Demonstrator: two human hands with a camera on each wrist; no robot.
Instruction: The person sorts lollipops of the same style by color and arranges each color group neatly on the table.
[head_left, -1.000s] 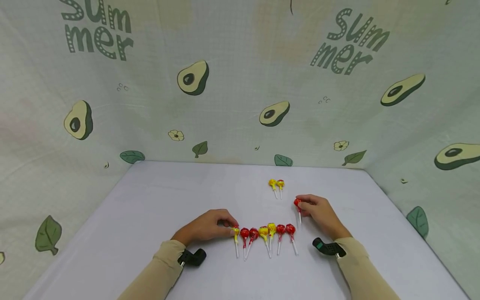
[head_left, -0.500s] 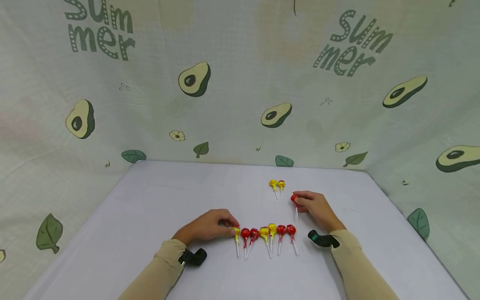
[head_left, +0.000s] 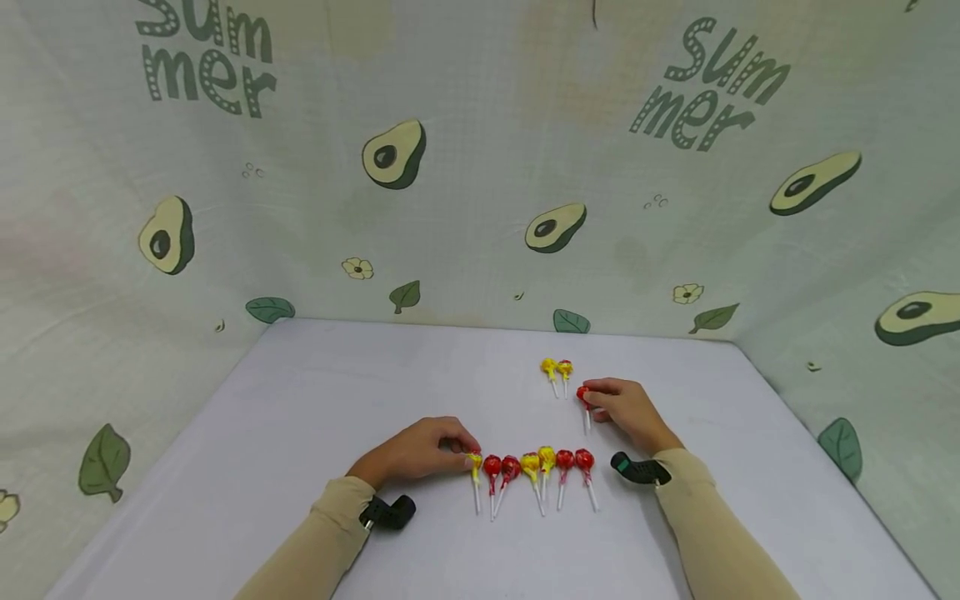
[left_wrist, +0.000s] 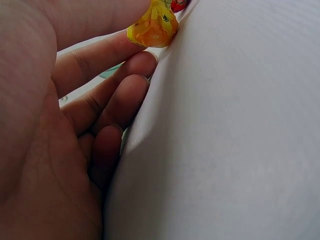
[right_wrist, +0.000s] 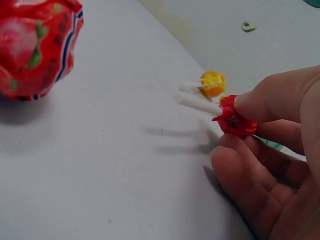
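In the head view my left hand (head_left: 424,451) is at the left end of a row of wrapped lollipops and pinches a yellow lollipop (head_left: 476,461) by its head. The left wrist view shows that yellow head (left_wrist: 154,29) between thumb and index finger, close to the table surface. Farther back and to the right, my right hand (head_left: 628,412) holds a red lollipop (head_left: 583,395) between thumb and fingers. Its white stick (right_wrist: 200,104) points away from the palm, with a shadow on the cloth below, in the right wrist view.
Red lollipops (head_left: 492,467) and yellow lollipops (head_left: 546,458) continue the row, sticks toward me. Two yellow lollipops (head_left: 550,367) lie together farther back, left of my right hand. The white table (head_left: 360,367) ends at a printed cloth backdrop (head_left: 465,167).
My right hand has moved left and slightly back with the red lollipop, nearing the two yellow ones at the back. The left hand stays at the row's left end.
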